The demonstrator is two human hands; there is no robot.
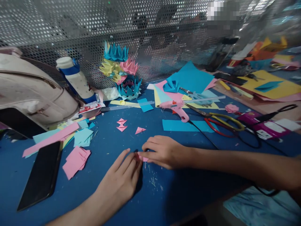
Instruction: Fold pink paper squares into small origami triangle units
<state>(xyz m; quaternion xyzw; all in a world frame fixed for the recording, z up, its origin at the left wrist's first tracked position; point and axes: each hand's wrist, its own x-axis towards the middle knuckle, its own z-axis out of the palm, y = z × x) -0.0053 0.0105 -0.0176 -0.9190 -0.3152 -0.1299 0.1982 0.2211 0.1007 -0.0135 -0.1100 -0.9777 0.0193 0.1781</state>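
Between my hands, low on the blue table, lies a small piece of pink paper (144, 158), mostly covered by fingers. My left hand (124, 171) rests on the table with its fingertips pressed on the paper's left end. From the right, my right hand (166, 152) has its curled fingers closed on the same piece. Just beyond sit folded pink paper triangles (121, 125), with another single pink triangle (140, 130) to their right. A stack of pink paper squares (76, 161) lies left of my left hand.
A pink glue gun (175, 108) with a black cord lies ahead, beside scissors (215, 119) and a blue paper strip (188, 125). A phone (41, 175) lies at left. Folded paper flowers (129, 88), a bottle (75, 80) and a bag (35, 84) stand at the back.
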